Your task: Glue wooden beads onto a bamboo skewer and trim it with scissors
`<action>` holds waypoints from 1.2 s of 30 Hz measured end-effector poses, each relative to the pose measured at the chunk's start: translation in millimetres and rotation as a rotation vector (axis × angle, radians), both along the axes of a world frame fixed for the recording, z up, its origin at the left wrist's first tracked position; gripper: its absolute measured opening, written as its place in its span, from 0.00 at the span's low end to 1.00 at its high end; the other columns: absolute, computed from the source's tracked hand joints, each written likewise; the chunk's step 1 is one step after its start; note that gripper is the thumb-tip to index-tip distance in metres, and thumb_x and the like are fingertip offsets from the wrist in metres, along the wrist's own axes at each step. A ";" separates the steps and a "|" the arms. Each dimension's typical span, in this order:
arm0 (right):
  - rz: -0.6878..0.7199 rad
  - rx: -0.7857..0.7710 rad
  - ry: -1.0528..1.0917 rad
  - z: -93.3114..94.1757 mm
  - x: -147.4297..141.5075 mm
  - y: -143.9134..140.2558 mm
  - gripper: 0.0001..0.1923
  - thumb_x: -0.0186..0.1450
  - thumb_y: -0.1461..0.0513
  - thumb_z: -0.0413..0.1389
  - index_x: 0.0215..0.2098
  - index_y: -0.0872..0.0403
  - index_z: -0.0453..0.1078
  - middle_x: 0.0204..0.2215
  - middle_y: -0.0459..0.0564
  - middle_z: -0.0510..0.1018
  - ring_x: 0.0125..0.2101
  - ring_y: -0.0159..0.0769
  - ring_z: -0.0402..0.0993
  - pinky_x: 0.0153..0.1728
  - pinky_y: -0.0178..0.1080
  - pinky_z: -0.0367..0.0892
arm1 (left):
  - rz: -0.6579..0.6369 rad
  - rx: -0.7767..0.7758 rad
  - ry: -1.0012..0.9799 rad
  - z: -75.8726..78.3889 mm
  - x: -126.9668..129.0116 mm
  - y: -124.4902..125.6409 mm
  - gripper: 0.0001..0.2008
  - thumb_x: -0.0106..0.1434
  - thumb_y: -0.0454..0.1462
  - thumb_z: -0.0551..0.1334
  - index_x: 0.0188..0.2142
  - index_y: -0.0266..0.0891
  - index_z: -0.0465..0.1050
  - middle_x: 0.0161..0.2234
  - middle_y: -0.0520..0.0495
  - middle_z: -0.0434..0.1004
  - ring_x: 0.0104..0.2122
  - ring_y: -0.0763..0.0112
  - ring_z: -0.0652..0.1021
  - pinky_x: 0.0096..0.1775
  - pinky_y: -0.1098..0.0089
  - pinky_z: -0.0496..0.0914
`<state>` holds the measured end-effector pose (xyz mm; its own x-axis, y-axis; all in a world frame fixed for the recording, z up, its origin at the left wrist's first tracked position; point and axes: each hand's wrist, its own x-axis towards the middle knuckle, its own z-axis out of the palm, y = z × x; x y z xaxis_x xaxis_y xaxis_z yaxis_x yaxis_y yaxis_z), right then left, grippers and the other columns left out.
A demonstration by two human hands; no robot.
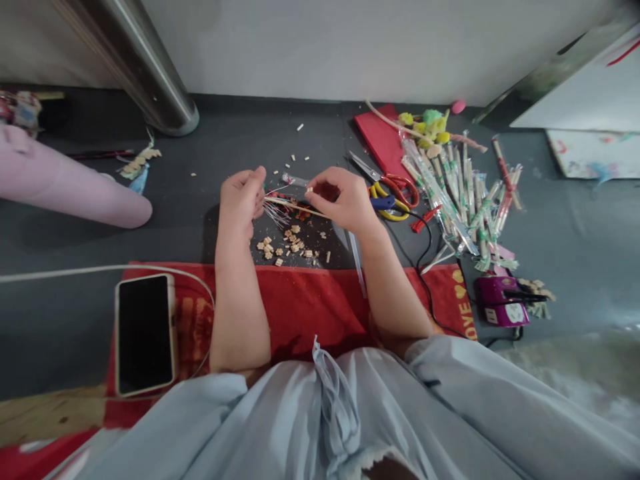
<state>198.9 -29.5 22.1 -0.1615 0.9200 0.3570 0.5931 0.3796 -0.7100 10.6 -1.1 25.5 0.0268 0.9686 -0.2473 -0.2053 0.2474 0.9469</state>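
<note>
My left hand (242, 200) is closed, with the thumb pressed on the fingers. From its grip a thin pale strand (295, 205), perhaps a cord or stick, runs toward my right hand, and fine white threads (276, 215) fan out below. My right hand (345, 199) pinches a small pale piece (309, 191) between thumb and fingertip. On the dark table under both hands lie several small wooden-looking pieces (295, 245), some flower-shaped. Something red and dark (303, 213) is partly hidden behind the strand.
Orange-handled scissors (400, 187) and yellow-handled pliers (390, 208) lie right of my right hand. Beyond are many wrapped sticks (465, 193) and a purple corded device (503, 301). A phone (145, 333) rests on the red towel (310, 300). A metal post (150, 73) stands back left.
</note>
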 end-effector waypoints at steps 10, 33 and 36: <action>-0.159 -0.010 0.001 -4.4 10.9 4.9 0.03 0.59 0.63 0.59 0.34 0.54 0.72 0.27 0.44 0.75 0.25 0.28 0.67 0.32 0.36 0.66 | 0.365 0.020 0.027 -3.6 -5.0 5.5 0.13 0.66 0.38 0.58 0.26 0.41 0.58 0.14 0.61 0.48 0.13 0.84 0.49 0.16 0.74 0.42; 0.094 0.147 0.038 5.7 -16.2 -7.8 0.03 0.63 0.64 0.56 0.33 0.54 0.72 0.30 0.47 0.74 0.29 0.29 0.69 0.31 0.33 0.67 | -0.393 -0.047 0.065 -0.4 -3.9 -6.2 0.14 0.45 0.40 0.74 0.30 0.36 0.79 0.16 0.58 0.59 0.15 0.87 0.51 0.17 0.76 0.42; 0.098 0.148 0.044 5.5 -17.0 -7.9 0.03 0.64 0.63 0.56 0.33 0.54 0.72 0.30 0.46 0.75 0.29 0.28 0.69 0.31 0.33 0.67 | -0.385 -0.044 0.064 0.5 -3.8 -6.9 0.12 0.45 0.39 0.73 0.29 0.36 0.78 0.16 0.57 0.60 0.15 0.87 0.52 0.17 0.76 0.43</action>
<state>181.9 -37.4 27.6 -0.2290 0.8376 0.4959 0.5176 0.5362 -0.6667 6.7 -8.0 26.0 0.3690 0.8791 -0.3016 -0.0306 0.3358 0.9414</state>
